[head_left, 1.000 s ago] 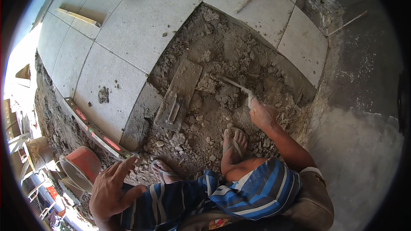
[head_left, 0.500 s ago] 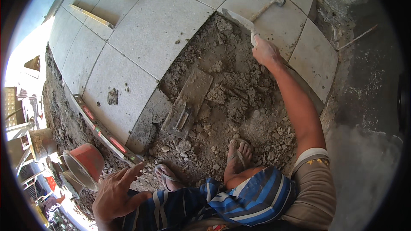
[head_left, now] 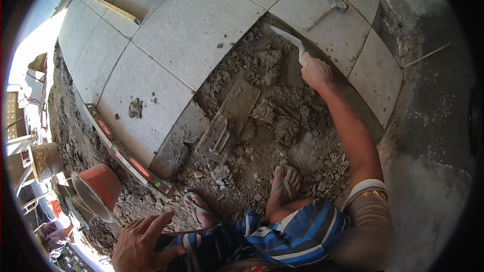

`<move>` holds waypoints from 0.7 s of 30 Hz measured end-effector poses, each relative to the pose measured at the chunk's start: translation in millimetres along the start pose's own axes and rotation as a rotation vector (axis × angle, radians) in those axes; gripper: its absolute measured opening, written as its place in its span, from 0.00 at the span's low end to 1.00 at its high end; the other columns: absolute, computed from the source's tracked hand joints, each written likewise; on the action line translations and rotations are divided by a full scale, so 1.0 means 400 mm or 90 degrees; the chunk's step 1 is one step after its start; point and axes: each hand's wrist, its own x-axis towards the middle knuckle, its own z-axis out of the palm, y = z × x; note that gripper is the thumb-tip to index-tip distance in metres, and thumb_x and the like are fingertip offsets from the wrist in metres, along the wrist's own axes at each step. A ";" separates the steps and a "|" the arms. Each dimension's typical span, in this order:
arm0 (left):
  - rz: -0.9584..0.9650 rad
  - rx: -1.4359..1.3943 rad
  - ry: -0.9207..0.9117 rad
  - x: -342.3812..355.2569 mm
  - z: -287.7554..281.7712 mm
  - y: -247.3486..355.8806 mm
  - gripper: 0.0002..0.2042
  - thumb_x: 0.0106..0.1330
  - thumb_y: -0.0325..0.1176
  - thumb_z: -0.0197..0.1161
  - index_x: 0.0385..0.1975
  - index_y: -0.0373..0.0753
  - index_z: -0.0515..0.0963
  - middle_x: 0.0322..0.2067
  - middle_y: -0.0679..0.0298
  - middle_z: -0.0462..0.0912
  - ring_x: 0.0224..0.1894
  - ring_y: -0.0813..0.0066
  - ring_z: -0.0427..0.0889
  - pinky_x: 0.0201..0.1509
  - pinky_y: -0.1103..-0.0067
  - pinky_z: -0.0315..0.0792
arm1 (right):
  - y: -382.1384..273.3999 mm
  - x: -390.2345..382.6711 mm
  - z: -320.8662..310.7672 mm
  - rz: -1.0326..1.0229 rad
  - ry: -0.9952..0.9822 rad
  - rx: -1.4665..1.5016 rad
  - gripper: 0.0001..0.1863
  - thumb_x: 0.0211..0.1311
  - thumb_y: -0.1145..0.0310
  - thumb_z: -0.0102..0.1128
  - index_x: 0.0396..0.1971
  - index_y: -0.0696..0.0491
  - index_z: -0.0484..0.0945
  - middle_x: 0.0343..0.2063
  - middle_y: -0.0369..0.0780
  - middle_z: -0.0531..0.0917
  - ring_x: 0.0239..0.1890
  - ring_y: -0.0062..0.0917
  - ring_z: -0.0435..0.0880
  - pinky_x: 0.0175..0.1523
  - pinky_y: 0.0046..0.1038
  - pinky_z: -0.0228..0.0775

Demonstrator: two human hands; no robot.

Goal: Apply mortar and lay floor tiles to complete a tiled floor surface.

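My right hand [head_left: 316, 73] is closed around the handle of a pointed trowel [head_left: 288, 35]. Its blade reaches over the far end of a bed of damp grey mortar [head_left: 282, 116], beside the edge of a laid tile [head_left: 322, 35]. Fingers apart and holding nothing, my left hand [head_left: 143, 244] is by my knee at the lower left. A flat plastering float [head_left: 237, 108] lies on the mortar with its handle up. On the tile beyond the trowel rests a hammer [head_left: 327, 12] with a blocky head.
Pale square tiles [head_left: 186, 20] cover the far left, with a yellow bar [head_left: 113, 8] on them. A spirit level [head_left: 126, 157] lies along the left tile edge. Beside it a red bucket [head_left: 101, 189] is tipped over. Rubble [head_left: 222, 174] surrounds my sandalled feet.
The trowel has come off the tile edge by the hammer handle, its blade now over the mortar. My left hand has dropped slightly. The whole view has shifted a little.
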 end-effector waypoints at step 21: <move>0.031 -0.026 0.058 -0.044 0.004 0.010 0.37 0.58 0.45 0.74 0.69 0.42 0.71 0.53 0.51 0.83 0.53 0.46 0.82 0.57 0.60 0.75 | -0.001 -0.152 -0.016 0.026 0.065 0.076 0.13 0.66 0.64 0.62 0.45 0.53 0.73 0.39 0.51 0.86 0.45 0.54 0.84 0.48 0.55 0.74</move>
